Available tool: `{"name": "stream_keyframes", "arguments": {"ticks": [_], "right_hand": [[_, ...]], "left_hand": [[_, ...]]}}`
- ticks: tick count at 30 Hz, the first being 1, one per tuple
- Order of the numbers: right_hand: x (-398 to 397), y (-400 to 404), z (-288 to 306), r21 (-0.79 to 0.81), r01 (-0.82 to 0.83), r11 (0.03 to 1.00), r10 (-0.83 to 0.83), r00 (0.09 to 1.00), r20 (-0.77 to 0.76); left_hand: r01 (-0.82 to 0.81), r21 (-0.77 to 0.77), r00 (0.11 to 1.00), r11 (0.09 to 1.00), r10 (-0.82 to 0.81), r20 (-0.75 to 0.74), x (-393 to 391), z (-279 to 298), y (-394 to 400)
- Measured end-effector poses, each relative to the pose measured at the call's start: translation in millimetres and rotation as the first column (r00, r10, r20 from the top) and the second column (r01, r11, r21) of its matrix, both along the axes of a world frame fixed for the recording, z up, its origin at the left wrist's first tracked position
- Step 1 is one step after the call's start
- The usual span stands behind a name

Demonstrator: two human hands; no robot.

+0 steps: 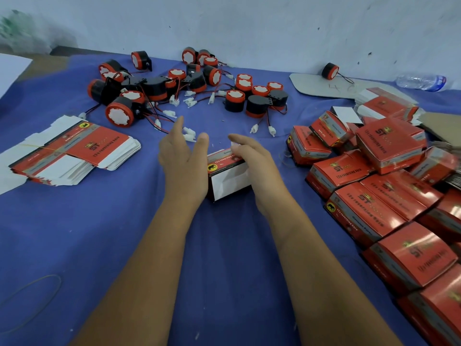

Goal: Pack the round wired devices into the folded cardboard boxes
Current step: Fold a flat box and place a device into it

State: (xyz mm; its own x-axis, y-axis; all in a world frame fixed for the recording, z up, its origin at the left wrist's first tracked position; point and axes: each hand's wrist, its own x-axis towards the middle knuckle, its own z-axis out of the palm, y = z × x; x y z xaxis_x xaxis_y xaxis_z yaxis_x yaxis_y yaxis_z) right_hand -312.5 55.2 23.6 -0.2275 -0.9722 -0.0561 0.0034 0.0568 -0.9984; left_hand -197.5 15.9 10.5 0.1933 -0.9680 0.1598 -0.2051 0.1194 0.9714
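Observation:
A red and black cardboard box (228, 177) stands on the blue cloth between my hands, its white end flap facing me. My right hand (252, 162) lies over its right side, fingers curled onto the top edge. My left hand (183, 156) is beside the box's left end with straight fingers and the thumb raised, not gripping it. Several round black and red wired devices (189, 83) with white connectors lie scattered at the back of the table. One more device (329, 70) sits apart at the back right.
A banded stack of flat unfolded boxes (74, 151) lies at the left. Several folded red boxes (389, 196) are heaped along the right side. A plastic water bottle (421, 82) lies by the wall. A rubber band (32, 298) is at the near left.

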Motion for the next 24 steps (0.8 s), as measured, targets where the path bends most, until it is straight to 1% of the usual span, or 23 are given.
{"name": "stream_keyframes", "arguments": {"ticks": [2,3,4,5,6,7,8,9,10,11,12,13,14,16,18,19,21,22,24], "right_hand": [[1,0,1,-0.028,-0.005,1.0,0.006,1.0,0.027],[2,1,2,-0.078,0.024,0.997,-0.019,0.998,0.061],[3,2,2,-0.145,0.075,0.987,-0.061,0.993,0.096],[4,2,3,-0.221,0.135,0.966,-0.112,0.987,0.116],[4,3,3,-0.297,0.189,0.936,-0.164,0.981,0.106],[5,3,3,-0.365,0.222,0.904,-0.212,0.975,0.069],[7,4,3,-0.424,0.234,0.875,-0.251,0.968,0.016],[9,5,2,-0.477,0.232,0.848,-0.286,0.957,-0.043],[12,5,1,-0.52,0.22,0.825,-0.317,0.943,-0.105],[13,4,1,-0.547,0.2,0.813,-0.338,0.927,-0.163],[14,2,0,-0.556,0.177,0.812,-0.341,0.917,-0.206],[13,-2,0,-0.551,0.152,0.821,-0.321,0.92,-0.224],[11,-7,-1,-0.539,0.123,0.833,-0.28,0.934,-0.22],[3,-22,-4,-0.525,0.054,0.849,-0.197,0.955,-0.22],[-7,-43,-7,-0.483,0.026,0.875,-0.209,0.921,-0.328],[-13,-56,-8,-0.447,0.037,0.894,-0.233,0.891,-0.391],[-30,-83,-8,-0.363,0.108,0.925,-0.292,0.816,-0.499],[-39,-97,-7,-0.331,0.147,0.932,-0.322,0.758,-0.568],[-57,-124,-2,-0.271,0.182,0.945,-0.326,0.582,-0.745]], "left_hand": [[-0.028,0.048,0.999,0.998,0.029,-0.029,-1,3,-1],[-0.036,0.053,0.999,0.998,0.034,0.027,1,3,0],[-0.031,0.044,0.991,0.999,0.025,0.133,4,3,3],[-0.016,0.043,0.972,0.999,0.006,0.234,7,3,6],[0.018,0.054,0.958,0.998,-0.033,0.285,8,2,7],[0.092,0.088,0.966,0.992,-0.111,0.235,8,0,7],[0.221,0.128,0.971,0.967,-0.23,0.06,7,1,7],[0.372,0.152,0.924,0.916,-0.35,-0.153,6,3,8],[0.495,0.138,0.841,0.858,-0.434,-0.324,7,3,8],[0.577,0.09,0.767,0.811,-0.501,-0.402,9,3,6],[0.619,0.047,0.731,0.784,-0.553,-0.399,10,3,4],[0.616,0.023,0.739,0.787,-0.568,-0.363,12,2,2],[0.579,0.011,0.772,0.815,-0.544,-0.329,13,2,1],[0.443,0.022,0.85,0.896,-0.412,-0.328,13,2,-4],[0.248,0.02,0.912,0.968,-0.227,-0.342,12,1,-8],[0.171,0.012,0.93,0.985,-0.157,-0.333,12,-1,-10],[0.082,0.003,0.947,0.997,-0.077,-0.31,12,-3,-12],[0.061,-0.001,0.949,0.998,-0.058,-0.309,12,-4,-13],[0.038,-0.014,0.948,0.999,-0.041,-0.316,12,-7,-16]]}}
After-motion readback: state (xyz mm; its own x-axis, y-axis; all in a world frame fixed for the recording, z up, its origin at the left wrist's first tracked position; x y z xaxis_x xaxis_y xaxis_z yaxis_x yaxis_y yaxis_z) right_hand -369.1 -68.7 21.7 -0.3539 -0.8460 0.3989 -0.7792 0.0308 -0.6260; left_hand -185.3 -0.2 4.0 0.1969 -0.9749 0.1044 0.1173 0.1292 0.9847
